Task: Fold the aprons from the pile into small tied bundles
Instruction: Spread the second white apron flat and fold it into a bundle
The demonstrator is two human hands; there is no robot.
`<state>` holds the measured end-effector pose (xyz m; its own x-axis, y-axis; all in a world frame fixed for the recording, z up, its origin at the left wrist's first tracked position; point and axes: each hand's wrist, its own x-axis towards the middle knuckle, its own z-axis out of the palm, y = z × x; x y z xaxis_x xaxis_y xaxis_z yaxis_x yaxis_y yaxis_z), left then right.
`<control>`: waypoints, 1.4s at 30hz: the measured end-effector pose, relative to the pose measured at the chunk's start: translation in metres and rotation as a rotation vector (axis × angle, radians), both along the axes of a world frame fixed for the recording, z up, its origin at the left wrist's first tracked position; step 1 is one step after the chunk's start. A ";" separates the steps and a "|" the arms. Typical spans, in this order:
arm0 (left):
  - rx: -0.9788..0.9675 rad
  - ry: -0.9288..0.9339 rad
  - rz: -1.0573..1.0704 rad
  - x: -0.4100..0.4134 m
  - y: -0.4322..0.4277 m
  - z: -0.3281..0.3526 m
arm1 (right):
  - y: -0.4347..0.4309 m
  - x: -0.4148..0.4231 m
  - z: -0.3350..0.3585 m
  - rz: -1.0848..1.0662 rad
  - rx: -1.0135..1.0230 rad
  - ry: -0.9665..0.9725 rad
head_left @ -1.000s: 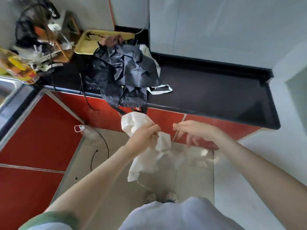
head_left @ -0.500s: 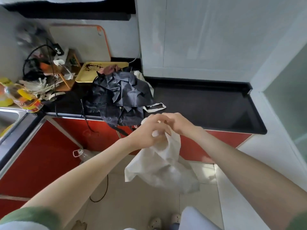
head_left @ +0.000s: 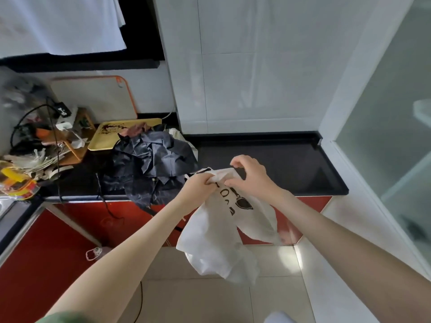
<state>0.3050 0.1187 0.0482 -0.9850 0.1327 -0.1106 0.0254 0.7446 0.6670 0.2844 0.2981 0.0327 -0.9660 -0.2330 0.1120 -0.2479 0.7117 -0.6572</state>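
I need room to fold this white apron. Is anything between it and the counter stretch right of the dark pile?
Nothing visible does. The left hand and right hand grip the white apron over the black counter at its front edge; the stretch beyond, right of the dark apron pile, shows bare surface.

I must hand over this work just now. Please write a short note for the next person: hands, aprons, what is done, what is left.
Left hand: grips the bunched top of the white apron.
Right hand: holds the same top, close beside.
It hangs loose, unfolded, before the red cabinet.
Pile of dark aprons: on the black counter, spilling over its edge.
Done: no tied bundle in view.
Left: fold and tie this apron, then the pile.
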 end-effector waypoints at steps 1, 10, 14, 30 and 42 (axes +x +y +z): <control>0.093 0.007 0.081 -0.001 -0.001 0.000 | 0.007 0.000 -0.005 -0.060 0.022 -0.056; 0.615 -0.142 0.270 -0.001 -0.034 0.013 | 0.035 0.002 -0.046 -0.337 -0.176 -0.269; -0.205 0.006 0.222 0.000 -0.053 0.007 | 0.028 -0.005 0.006 -0.276 -0.348 0.031; -0.189 0.134 -0.063 -0.013 -0.002 -0.012 | 0.015 0.002 0.008 0.133 0.157 -0.315; -0.401 0.028 -0.239 -0.010 -0.041 -0.032 | 0.023 0.001 0.013 -0.055 0.290 -0.053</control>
<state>0.2950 0.0777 0.0162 -0.9352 0.3086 -0.1736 0.2415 0.9145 0.3245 0.2855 0.3215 0.0452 -0.9808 -0.1951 -0.0021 -0.1747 0.8829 -0.4358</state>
